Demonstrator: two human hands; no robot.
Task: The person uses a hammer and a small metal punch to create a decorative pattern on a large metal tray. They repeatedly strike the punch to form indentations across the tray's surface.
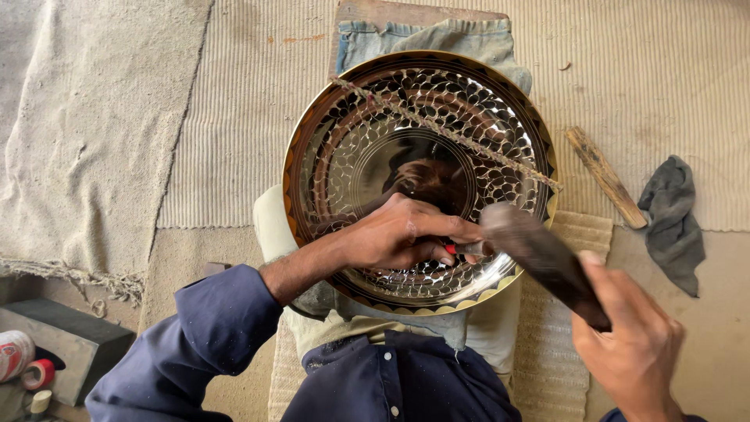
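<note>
The right hand (637, 344) is nearest, low on the right. It is shut tight on the dark handle of a hammer (539, 254). The hammer head is blurry and sits just above a small punch (466, 248).

The left hand (398, 234) is a bit farther in. Its fingers (449, 228) are pinched tight on the punch, which has a red bit at one end. The tip of the punch touches the inside of the plate (328, 156), near the plate's near right rim. The left hand rests on the plate, and the hammer comes in from the right.

To do this well, I think the punch should stand still on 1 mark, and the hammer should hit it flat with small taps. The fingers should stay low on the punch, away from the hammer head.

The plate is big, round and shiny, with a gold rim and a cut pattern like little scales. It leans on the person's lap, over the floor mat (234, 117). A thin string (445, 131) lies across its far half.

Farther right on the floor lie a wood stick (605, 177) and a grey rag (672, 223). At the near left edge sit a grey block (66, 340) and a roll of tape (35, 373).
</note>
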